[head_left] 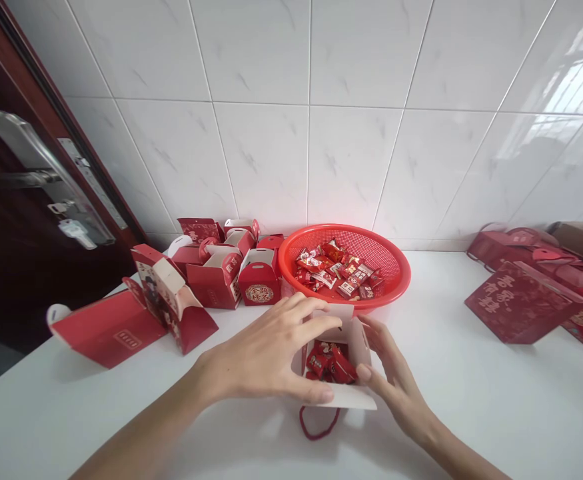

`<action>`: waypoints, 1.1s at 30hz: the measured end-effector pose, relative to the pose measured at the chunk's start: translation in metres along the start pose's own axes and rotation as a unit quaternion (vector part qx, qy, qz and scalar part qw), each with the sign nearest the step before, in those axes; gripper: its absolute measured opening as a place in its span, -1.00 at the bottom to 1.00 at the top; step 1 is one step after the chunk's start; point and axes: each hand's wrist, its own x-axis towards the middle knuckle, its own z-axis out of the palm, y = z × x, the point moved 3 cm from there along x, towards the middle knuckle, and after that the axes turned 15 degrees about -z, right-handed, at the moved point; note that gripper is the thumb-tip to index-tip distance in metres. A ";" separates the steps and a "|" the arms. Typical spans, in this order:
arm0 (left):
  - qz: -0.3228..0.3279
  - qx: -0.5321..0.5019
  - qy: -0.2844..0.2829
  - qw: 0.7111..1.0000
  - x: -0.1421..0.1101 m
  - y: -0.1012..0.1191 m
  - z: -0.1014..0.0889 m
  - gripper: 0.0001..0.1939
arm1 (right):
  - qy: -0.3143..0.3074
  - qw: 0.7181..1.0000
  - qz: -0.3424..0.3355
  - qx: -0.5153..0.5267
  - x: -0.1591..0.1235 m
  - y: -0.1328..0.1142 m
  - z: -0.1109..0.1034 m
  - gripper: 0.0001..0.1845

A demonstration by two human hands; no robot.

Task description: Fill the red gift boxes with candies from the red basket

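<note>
My left grip spreads wide over the open candy box, my right grip holds its side flap; flap work, I judge, next needs even pressure.

"What stands at the left?"
"A dark door with a metal handle, keys hanging below it."
"And behind the white desk?"
"A wall of pale, grey-veined tiles, with a barred window reflection at upper right."
</note>
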 end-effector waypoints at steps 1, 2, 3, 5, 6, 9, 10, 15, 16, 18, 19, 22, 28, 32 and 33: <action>-0.002 0.002 0.004 1.000 0.000 -0.001 0.000 -0.33 | 0.004 1.000 0.008 0.009 0.000 0.000 -0.001 -0.38; -0.005 0.005 0.008 1.000 0.000 -0.002 -0.001 -0.32 | 0.007 1.000 0.015 0.021 0.000 0.001 -0.001 -0.40; -0.009 0.008 0.012 1.000 0.000 -0.004 -0.002 -0.31 | 0.007 0.999 0.019 0.034 0.000 0.002 -0.002 -0.42; -0.019 0.014 0.017 1.000 0.000 -0.007 -0.002 -0.28 | 0.005 0.998 0.022 0.056 -0.001 0.003 -0.002 -0.42; -0.024 0.018 0.017 0.999 0.000 -0.009 -0.002 -0.27 | 0.004 0.998 0.022 0.065 -0.001 0.004 -0.002 -0.42; -0.033 0.024 0.016 0.999 0.000 -0.013 -0.002 -0.26 | 0.008 0.996 0.025 0.090 -0.005 0.009 -0.002 -0.40; -0.035 0.025 0.017 0.999 0.000 -0.014 -0.002 -0.25 | 0.011 0.995 0.026 0.098 -0.006 0.010 -0.002 -0.39; -0.048 0.030 0.016 0.998 0.000 -0.016 -0.001 -0.22 | 0.004 0.992 0.034 0.121 -0.009 0.016 -0.002 -0.37; -0.049 0.031 0.015 0.998 0.001 -0.016 -0.001 -0.21 | 0.001 0.992 0.035 0.122 -0.008 0.016 -0.002 -0.37; -0.049 0.032 0.016 0.998 0.001 -0.017 -0.001 -0.22 | -0.001 0.992 0.034 0.118 -0.008 0.016 -0.003 -0.36; -0.050 0.034 0.016 0.998 0.001 -0.018 0.000 -0.22 | -0.001 0.993 0.032 0.113 -0.007 0.015 -0.003 -0.36; -0.063 0.046 0.007 0.997 0.002 -0.020 0.002 -0.20 | -0.003 0.995 0.023 0.102 -0.006 0.012 -0.003 -0.36; -0.073 0.071 -0.009 0.995 0.004 -0.015 0.005 -0.38 | -0.016 0.997 0.001 0.072 -0.008 0.008 -0.003 -0.32; -0.063 0.082 -0.014 0.995 0.005 -0.008 0.009 -0.58 | -0.041 0.997 -0.009 0.058 -0.010 0.005 -0.001 -0.29; -0.064 0.090 -0.019 0.994 0.006 -0.007 0.011 -0.60 | -0.048 0.997 -0.011 0.058 -0.010 0.004 -0.001 -0.30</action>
